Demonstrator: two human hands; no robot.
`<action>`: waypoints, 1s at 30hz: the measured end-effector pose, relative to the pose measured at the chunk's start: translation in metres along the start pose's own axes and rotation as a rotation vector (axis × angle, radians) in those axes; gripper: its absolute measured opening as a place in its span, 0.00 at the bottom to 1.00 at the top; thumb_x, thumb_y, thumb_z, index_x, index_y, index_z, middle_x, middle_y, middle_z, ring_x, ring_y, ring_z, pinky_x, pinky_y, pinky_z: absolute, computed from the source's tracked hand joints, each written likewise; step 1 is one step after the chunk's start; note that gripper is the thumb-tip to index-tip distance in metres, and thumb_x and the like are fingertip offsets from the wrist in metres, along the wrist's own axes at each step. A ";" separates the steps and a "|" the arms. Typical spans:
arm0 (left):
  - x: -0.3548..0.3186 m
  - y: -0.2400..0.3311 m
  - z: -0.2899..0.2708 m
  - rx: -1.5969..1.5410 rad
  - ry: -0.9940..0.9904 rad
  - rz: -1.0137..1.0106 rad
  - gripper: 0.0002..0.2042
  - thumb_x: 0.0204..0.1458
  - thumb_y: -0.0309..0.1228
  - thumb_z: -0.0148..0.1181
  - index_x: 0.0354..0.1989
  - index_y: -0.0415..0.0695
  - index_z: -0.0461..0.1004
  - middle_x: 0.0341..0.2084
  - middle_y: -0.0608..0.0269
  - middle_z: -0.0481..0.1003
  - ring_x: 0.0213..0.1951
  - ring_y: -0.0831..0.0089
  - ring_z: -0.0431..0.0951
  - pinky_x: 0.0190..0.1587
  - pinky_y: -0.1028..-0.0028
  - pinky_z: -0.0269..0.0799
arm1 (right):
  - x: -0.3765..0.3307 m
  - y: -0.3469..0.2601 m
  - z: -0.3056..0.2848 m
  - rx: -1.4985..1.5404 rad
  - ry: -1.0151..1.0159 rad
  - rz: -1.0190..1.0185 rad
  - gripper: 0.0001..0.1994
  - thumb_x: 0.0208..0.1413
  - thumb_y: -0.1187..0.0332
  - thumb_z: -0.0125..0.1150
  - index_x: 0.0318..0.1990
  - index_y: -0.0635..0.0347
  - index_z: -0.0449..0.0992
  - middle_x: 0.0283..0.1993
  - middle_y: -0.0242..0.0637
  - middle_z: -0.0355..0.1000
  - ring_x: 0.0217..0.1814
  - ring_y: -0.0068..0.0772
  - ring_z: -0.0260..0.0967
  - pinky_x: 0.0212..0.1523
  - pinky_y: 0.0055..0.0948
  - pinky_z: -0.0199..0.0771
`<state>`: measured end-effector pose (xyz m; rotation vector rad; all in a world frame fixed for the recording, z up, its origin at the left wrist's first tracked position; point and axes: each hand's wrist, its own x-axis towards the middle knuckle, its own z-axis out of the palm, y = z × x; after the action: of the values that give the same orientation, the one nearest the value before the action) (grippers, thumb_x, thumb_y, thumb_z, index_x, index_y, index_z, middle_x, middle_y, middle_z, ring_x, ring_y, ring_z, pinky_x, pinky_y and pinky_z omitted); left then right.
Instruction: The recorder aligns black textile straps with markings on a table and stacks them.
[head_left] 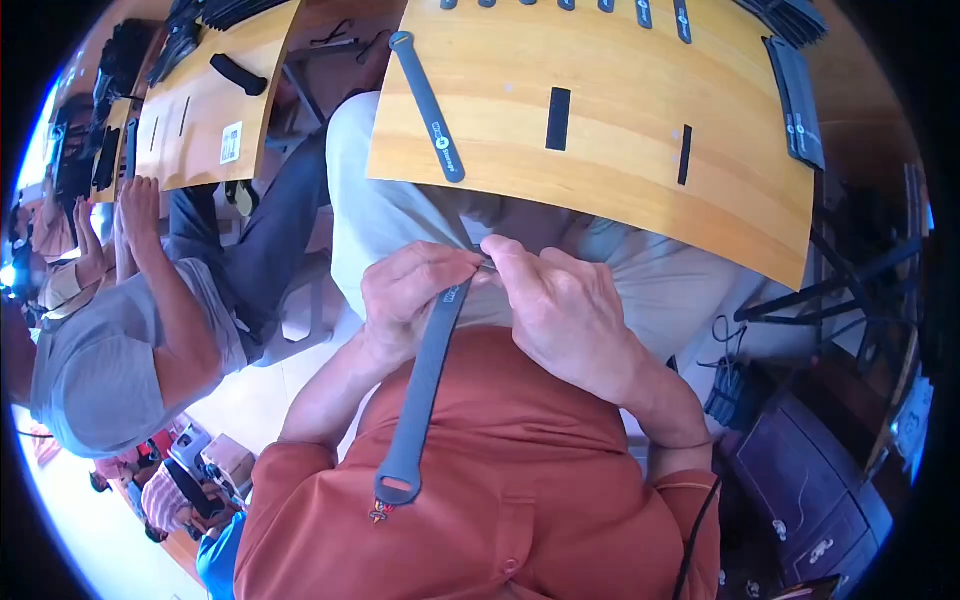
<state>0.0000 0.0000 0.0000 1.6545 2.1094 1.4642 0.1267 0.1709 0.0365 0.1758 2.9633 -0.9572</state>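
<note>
Pinching the far end of a grey strap [425, 390], the left hand [410, 290] and right hand [560, 305] meet just short of the table [620, 120]. Fingers of both hands press against their thumbs on the strap; the right ones are partly hidden. The slotted near end extends over the red shirt [540, 440]. On the table lie a second strap [430, 108], two black strips [559, 119] and, at right, stacked straps [793, 105].
</note>
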 end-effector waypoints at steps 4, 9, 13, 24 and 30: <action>0.005 0.005 0.003 -0.224 0.081 -0.210 0.07 0.52 0.22 0.73 0.38 0.38 0.80 0.34 0.53 0.84 0.35 0.64 0.84 0.39 0.71 0.81 | 0.003 0.020 0.017 0.208 0.296 -0.167 0.17 0.57 0.74 0.66 0.54 0.62 0.73 0.29 0.42 0.79 0.30 0.44 0.81 0.28 0.39 0.81; -0.004 0.003 0.009 -0.782 0.211 -0.496 0.07 0.56 0.21 0.69 0.40 0.37 0.77 0.35 0.50 0.83 0.35 0.67 0.85 0.40 0.71 0.82 | 0.005 0.029 0.024 0.484 0.332 -0.218 0.18 0.56 0.75 0.69 0.53 0.63 0.73 0.32 0.44 0.80 0.34 0.47 0.81 0.31 0.40 0.81; -0.003 0.004 0.012 -1.017 0.232 -0.542 0.06 0.59 0.22 0.68 0.40 0.38 0.76 0.35 0.50 0.82 0.35 0.66 0.85 0.41 0.71 0.84 | 0.005 0.032 0.033 0.656 0.367 -0.248 0.17 0.54 0.78 0.71 0.51 0.62 0.75 0.37 0.48 0.81 0.37 0.48 0.82 0.34 0.40 0.82; -0.001 -0.004 0.023 -1.291 0.230 -0.612 0.06 0.60 0.27 0.67 0.41 0.41 0.76 0.38 0.53 0.78 0.36 0.69 0.84 0.40 0.72 0.85 | 0.001 0.029 0.030 0.584 0.451 -0.285 0.14 0.53 0.81 0.69 0.48 0.66 0.77 0.34 0.46 0.80 0.33 0.46 0.81 0.32 0.39 0.81; 0.003 -0.002 0.028 -1.372 0.228 -0.635 0.07 0.60 0.29 0.68 0.40 0.41 0.76 0.42 0.58 0.71 0.38 0.72 0.81 0.40 0.72 0.83 | 0.004 0.034 0.035 0.601 0.553 -0.352 0.16 0.53 0.83 0.68 0.50 0.68 0.78 0.34 0.46 0.80 0.33 0.45 0.81 0.32 0.38 0.81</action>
<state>0.0136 0.0198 -0.0157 0.2887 0.8985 2.0363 0.1263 0.1779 -0.0120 -0.1018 3.1056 -2.1480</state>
